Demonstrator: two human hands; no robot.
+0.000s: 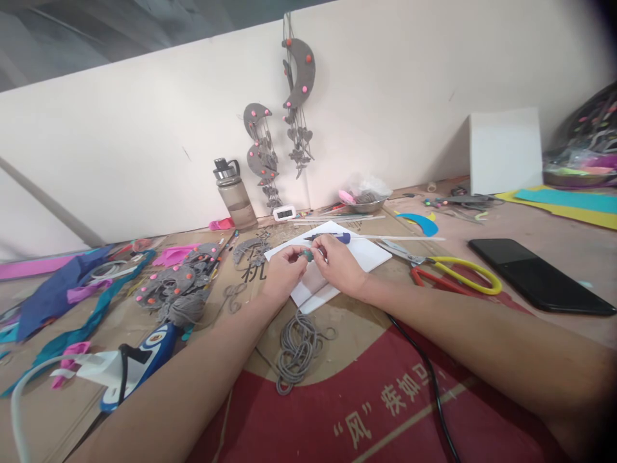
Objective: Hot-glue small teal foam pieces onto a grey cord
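Dark-green and mostly hidden by fingertips, a small piece (307,255) sits between two bare hands above a flat white rectangular sheet (370,254). Both forearms reach forward and angle inward, wrists low. The left hand (285,273) is nearly closed, thumb and fingers pinching the piece from its side; the right hand (340,262) meets it with curled fingers, thumb and forefinger pinched together at the piece. Loosely coiled grey cord (297,350) lies nearer the body, between the forearms.
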